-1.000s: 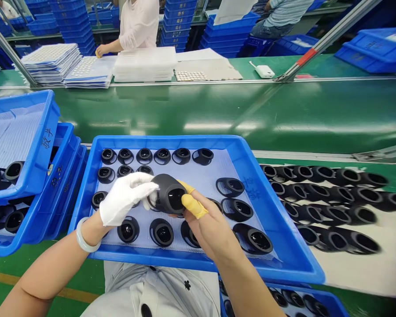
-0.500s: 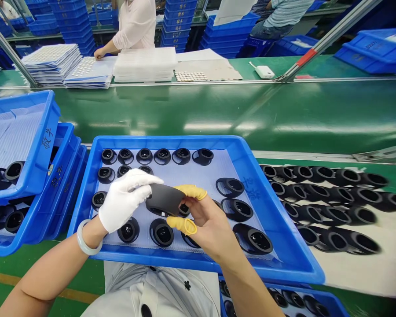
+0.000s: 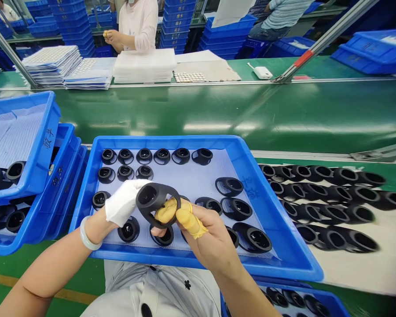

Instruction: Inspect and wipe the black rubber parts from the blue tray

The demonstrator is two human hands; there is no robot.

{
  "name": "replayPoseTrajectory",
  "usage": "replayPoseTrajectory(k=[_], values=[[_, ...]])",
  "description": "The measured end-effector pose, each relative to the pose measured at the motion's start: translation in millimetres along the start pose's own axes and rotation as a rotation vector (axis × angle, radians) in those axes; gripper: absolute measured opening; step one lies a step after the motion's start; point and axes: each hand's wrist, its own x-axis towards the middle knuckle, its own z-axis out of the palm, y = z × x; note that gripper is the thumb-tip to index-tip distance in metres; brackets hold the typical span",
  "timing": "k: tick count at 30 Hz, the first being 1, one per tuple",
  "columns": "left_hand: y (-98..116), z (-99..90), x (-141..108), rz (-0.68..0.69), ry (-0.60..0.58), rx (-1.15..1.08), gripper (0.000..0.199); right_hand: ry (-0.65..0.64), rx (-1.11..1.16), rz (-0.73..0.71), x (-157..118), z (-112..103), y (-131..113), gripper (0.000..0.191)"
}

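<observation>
A black ring-shaped plastic housing [image 3: 148,197] is held up over the blue tray [image 3: 280,240], its round opening facing me. My left hand [image 3: 127,200], in a white glove, grips the housing's left side; its fingertips are partly hidden behind the part. My right hand [image 3: 207,229] wears yellow finger cots on thumb and forefinger. It pinches the housing's right rim, with one yellow finger inside the opening. Below, similar black housings [image 3: 257,237] stand in rows on the tray's pale liner, some covered by my hands.
Stacked blue trays [image 3: 49,176] with more parts stand at left. Rows of black housings [image 3: 333,193] lie on a pale sheet at right. Another filled tray [image 3: 326,295] sits below. Beyond the green ledge, a co-worker [image 3: 141,26] stands behind stacked white sheets [image 3: 145,66].
The housing has been turned from side-on so that its opening faces me. My right finger has moved inside it. The co-worker has raised their hands from the sheets.
</observation>
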Motion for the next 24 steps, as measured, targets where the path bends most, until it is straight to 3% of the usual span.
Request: replayPoseTrajectory(k=[5, 10, 13, 15, 20, 24], values=[[-8, -0.3, 0, -0.118, -0.041, -0.169, 0.026, 0.048, 0.203, 0.098, 3, 8, -4, 0.029], [-12, -1.6, 0, -0.200, -0.047, -0.138, 0.021, 0.092, 0.363, 0.252, 7, 9, -6, 0.034], [-15, -2.2, 2, -0.224, -0.096, -0.165, 0.028, 0.110, 0.512, 0.373, 8, 5, -4, 0.034], [-15, -1.9, 3, -0.276, -0.117, -0.299, 0.033, 0.160, 0.653, 0.443, 9, 2, -2, 0.028], [-9, 0.1, 7, -0.448, -0.008, -0.640, 0.020, 0.344, 0.866, 0.527, 15, -3, 5, 0.019], [-5, -0.4, 7, -0.439, 0.017, -0.656, 0.019, 0.323, 0.914, 0.555, 19, -2, 12, 0.019]])
